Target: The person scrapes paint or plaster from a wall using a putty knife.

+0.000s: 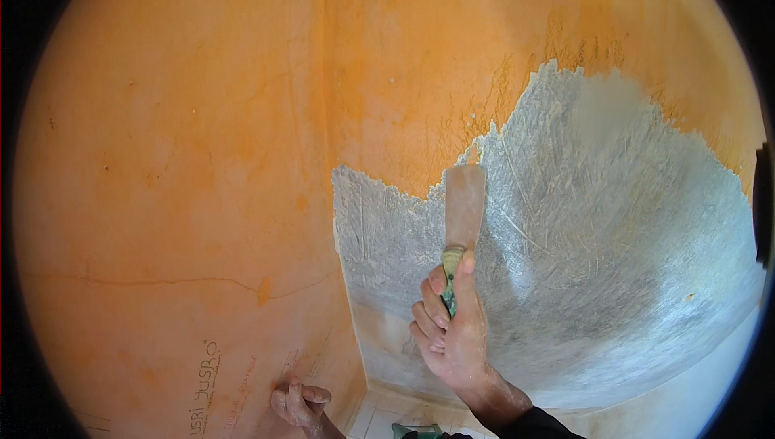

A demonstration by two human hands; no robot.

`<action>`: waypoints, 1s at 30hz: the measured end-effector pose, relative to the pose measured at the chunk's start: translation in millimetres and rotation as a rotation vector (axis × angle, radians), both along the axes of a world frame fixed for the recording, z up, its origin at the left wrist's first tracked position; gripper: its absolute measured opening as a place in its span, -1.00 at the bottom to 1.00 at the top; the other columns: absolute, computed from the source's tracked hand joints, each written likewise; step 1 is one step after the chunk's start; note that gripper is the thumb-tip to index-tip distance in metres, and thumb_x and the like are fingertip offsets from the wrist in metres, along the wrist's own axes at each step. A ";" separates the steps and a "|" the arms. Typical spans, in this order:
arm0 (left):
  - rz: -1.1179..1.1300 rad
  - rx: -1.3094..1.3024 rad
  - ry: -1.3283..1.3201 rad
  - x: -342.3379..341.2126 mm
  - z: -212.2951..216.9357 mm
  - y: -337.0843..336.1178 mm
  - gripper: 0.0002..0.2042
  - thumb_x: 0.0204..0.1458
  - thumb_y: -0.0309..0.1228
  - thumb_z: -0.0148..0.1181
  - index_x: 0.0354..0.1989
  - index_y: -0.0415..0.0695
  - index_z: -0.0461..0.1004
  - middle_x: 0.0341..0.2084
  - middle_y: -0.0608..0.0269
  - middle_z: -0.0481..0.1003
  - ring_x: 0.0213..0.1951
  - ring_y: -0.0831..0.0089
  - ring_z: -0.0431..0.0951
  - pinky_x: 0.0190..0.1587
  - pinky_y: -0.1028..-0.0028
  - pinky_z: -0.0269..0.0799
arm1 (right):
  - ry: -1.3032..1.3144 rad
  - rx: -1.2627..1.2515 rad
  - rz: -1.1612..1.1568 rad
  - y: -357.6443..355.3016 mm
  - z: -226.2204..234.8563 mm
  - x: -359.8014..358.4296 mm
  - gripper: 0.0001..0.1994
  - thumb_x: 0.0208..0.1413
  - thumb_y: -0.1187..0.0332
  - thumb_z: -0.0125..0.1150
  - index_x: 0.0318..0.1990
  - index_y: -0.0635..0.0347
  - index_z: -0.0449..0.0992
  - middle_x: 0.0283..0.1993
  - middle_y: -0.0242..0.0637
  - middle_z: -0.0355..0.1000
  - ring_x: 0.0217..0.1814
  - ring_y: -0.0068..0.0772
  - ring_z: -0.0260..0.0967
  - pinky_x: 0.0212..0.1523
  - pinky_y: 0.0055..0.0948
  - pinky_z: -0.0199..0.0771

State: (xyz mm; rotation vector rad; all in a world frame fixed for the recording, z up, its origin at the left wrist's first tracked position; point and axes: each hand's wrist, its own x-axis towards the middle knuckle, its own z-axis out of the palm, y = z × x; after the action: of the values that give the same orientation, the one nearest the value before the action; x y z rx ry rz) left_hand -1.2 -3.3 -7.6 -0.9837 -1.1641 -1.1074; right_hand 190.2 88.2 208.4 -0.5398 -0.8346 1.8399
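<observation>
Two hands are seen from the head camera, before an orange wall [161,156]. The right hand [452,330] is closed around the green handle of a scraper [462,225], whose flat blade is laid against the grey scraped patch [605,237] near its ragged upper edge. The left hand [300,405], fingers curled and holding nothing, is rested on the orange wall low down, beside some handwriting.

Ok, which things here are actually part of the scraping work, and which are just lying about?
In use:
- scraper, blade against the wall
- right hand, gripping the scraper's handle
- orange wall paint
- scraped grey patch
- left hand, curled against the orange wall

Lying about:
- green object at the bottom edge, too cut off to identify
- pale floor in the corner
</observation>
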 end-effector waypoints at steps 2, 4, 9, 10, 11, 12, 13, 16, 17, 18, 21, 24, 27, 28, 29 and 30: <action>0.037 -0.023 -0.037 -0.4 1.0 -3.1 -0.77 0.10 -0.45 -0.08 -0.26 -0.35 0.46 -0.80 0.32 0.27 -0.78 0.45 0.11 -0.69 0.46 -0.01 | 0.064 -0.037 0.051 -1.4 6.8 -10.1 -0.52 0.21 -0.25 -0.22 -0.40 -0.02 0.23 -0.69 -0.58 -0.07 -0.78 -0.70 -0.26 -0.79 -0.65 -0.22; 0.009 -0.022 -0.021 -1.3 -4.0 -2.7 -0.77 0.10 -0.44 -0.07 -0.26 -0.35 0.46 -0.82 0.32 0.26 -0.78 0.46 0.10 -0.69 0.46 -0.02 | 0.060 -0.021 0.023 -0.1 -10.9 -2.3 -0.51 0.21 -0.25 -0.23 -0.41 -0.02 0.23 -0.70 -0.59 -0.07 -0.79 -0.70 -0.27 -0.80 -0.65 -0.22; -0.021 0.036 0.039 -3.3 -3.0 1.7 -0.76 0.10 -0.43 -0.08 -0.25 -0.35 0.46 -0.85 0.34 0.22 -0.78 0.47 0.05 -0.68 0.48 -0.04 | 0.134 0.040 0.055 12.0 0.9 -1.3 -0.52 0.22 -0.22 -0.18 -0.38 0.03 0.20 -0.68 -0.59 -0.04 -0.75 -0.71 -0.22 -0.75 -0.65 -0.21; 0.006 0.025 0.023 -3.4 -8.1 -1.1 -0.75 0.10 -0.43 -0.09 -0.26 -0.35 0.46 -0.85 0.34 0.21 -0.78 0.48 0.05 -0.67 0.49 -0.04 | 0.145 0.047 0.080 11.8 6.6 -3.1 -0.52 0.22 -0.22 -0.18 -0.38 0.03 0.21 -0.68 -0.59 -0.04 -0.75 -0.72 -0.22 -0.75 -0.65 -0.21; 0.016 0.019 0.007 -3.6 -8.7 -1.0 -0.75 0.10 -0.42 -0.09 -0.26 -0.35 0.46 -0.85 0.35 0.21 -0.78 0.48 0.05 -0.67 0.49 -0.04 | 0.154 0.060 0.088 10.1 11.6 -2.6 -0.52 0.22 -0.23 -0.19 -0.37 0.03 0.21 -0.68 -0.58 -0.04 -0.75 -0.72 -0.22 -0.75 -0.65 -0.21; 0.013 0.016 0.005 -4.7 -8.0 -0.5 -0.75 0.10 -0.42 -0.09 -0.26 -0.35 0.46 -0.85 0.35 0.21 -0.78 0.48 0.05 -0.67 0.49 -0.04 | 0.152 0.057 0.085 8.6 6.0 -1.1 -0.52 0.22 -0.23 -0.19 -0.37 0.03 0.21 -0.68 -0.58 -0.04 -0.75 -0.72 -0.22 -0.75 -0.65 -0.21; 0.007 0.023 0.015 -3.9 -6.8 2.0 -0.76 0.10 -0.43 -0.09 -0.26 -0.35 0.46 -0.85 0.35 0.22 -0.78 0.48 0.06 -0.66 0.49 -0.03 | 0.135 0.019 0.093 6.9 -4.0 3.8 -0.52 0.22 -0.23 -0.20 -0.37 0.03 0.21 -0.68 -0.58 -0.04 -0.75 -0.72 -0.23 -0.75 -0.65 -0.21; 0.014 0.026 0.018 -3.0 -5.4 2.7 -0.77 0.10 -0.42 -0.07 -0.27 -0.34 0.47 -0.82 0.32 0.25 -0.78 0.47 0.12 -0.70 0.51 0.00 | 0.142 -0.030 0.139 3.9 0.5 -2.3 -0.52 0.23 -0.22 -0.21 -0.36 0.02 0.21 -0.68 -0.58 -0.03 -0.76 -0.72 -0.24 -0.76 -0.65 -0.21; 0.021 0.027 0.010 -3.1 -5.5 2.9 -0.78 0.10 -0.41 -0.05 -0.29 -0.32 0.47 -0.80 0.27 0.27 -0.79 0.46 0.18 -0.73 0.52 0.04 | 0.166 -0.038 0.172 3.3 3.4 -5.7 -0.53 0.23 -0.22 -0.22 -0.36 0.02 0.21 -0.68 -0.58 -0.03 -0.76 -0.72 -0.25 -0.76 -0.65 -0.20; 0.017 0.023 0.009 -2.6 -4.0 3.9 -0.78 0.10 -0.41 -0.05 -0.29 -0.32 0.47 -0.80 0.27 0.27 -0.79 0.46 0.18 -0.73 0.52 0.04 | 0.166 -0.041 0.168 4.2 0.8 -5.0 -0.53 0.23 -0.22 -0.22 -0.36 0.02 0.21 -0.68 -0.58 -0.03 -0.76 -0.72 -0.25 -0.76 -0.65 -0.20; 0.006 0.045 -0.011 -2.1 -0.7 7.3 -0.77 0.09 -0.46 -0.09 -0.25 -0.36 0.47 -0.83 0.36 0.22 -0.77 0.48 0.08 -0.67 0.49 -0.04 | 0.101 -0.024 0.066 10.1 -4.8 -1.4 -0.51 0.22 -0.26 -0.26 -0.43 -0.03 0.23 -0.70 -0.60 -0.05 -0.79 -0.71 -0.25 -0.80 -0.68 -0.20; 0.011 0.016 0.021 -1.5 4.5 3.8 -0.77 0.09 -0.47 -0.09 -0.26 -0.35 0.47 -0.82 0.35 0.22 -0.76 0.47 0.10 -0.67 0.49 -0.03 | 0.106 -0.014 0.128 8.3 13.7 -0.9 -0.50 0.21 -0.26 -0.25 -0.42 -0.03 0.24 -0.70 -0.59 -0.05 -0.79 -0.71 -0.24 -0.79 -0.67 -0.20; 0.020 0.045 0.033 -6.5 5.3 0.6 -0.76 0.09 -0.46 -0.09 -0.25 -0.36 0.47 -0.81 0.34 0.23 -0.77 0.47 0.11 -0.68 0.49 -0.01 | 0.156 0.075 0.067 7.8 27.1 -16.4 -0.50 0.21 -0.26 -0.23 -0.42 -0.03 0.23 -0.69 -0.58 -0.05 -0.79 -0.70 -0.24 -0.78 -0.67 -0.20; -0.003 0.030 0.020 -3.7 1.0 1.8 -0.77 0.09 -0.45 -0.09 -0.26 -0.35 0.47 -0.81 0.33 0.24 -0.76 0.46 0.13 -0.68 0.48 0.01 | 0.106 0.001 0.047 -0.2 16.2 -11.3 -0.50 0.21 -0.27 -0.23 -0.43 -0.03 0.23 -0.69 -0.58 -0.05 -0.78 -0.69 -0.25 -0.78 -0.67 -0.19; -0.025 0.013 0.008 -2.7 -3.4 3.3 -0.77 0.09 -0.45 -0.09 -0.27 -0.35 0.46 -0.80 0.32 0.25 -0.76 0.46 0.14 -0.68 0.48 0.03 | 0.058 -0.073 0.026 -5.3 10.7 -7.8 -0.50 0.20 -0.27 -0.22 -0.43 -0.03 0.22 -0.69 -0.58 -0.05 -0.78 -0.69 -0.25 -0.78 -0.67 -0.19; -0.025 0.019 0.009 -2.1 -1.2 5.3 -0.77 0.09 -0.45 -0.09 -0.27 -0.35 0.46 -0.80 0.32 0.25 -0.76 0.46 0.14 -0.68 0.48 0.03 | 0.059 -0.068 0.026 -5.3 10.9 -7.5 -0.50 0.20 -0.27 -0.22 -0.43 -0.03 0.22 -0.69 -0.58 -0.05 -0.78 -0.69 -0.25 -0.78 -0.67 -0.19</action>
State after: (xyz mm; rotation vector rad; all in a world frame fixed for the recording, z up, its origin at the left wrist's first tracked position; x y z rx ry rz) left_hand -3.4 2.0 -8.8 -0.9906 -1.1344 -1.1309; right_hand 182.7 82.9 219.3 -0.5168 -0.7447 1.9041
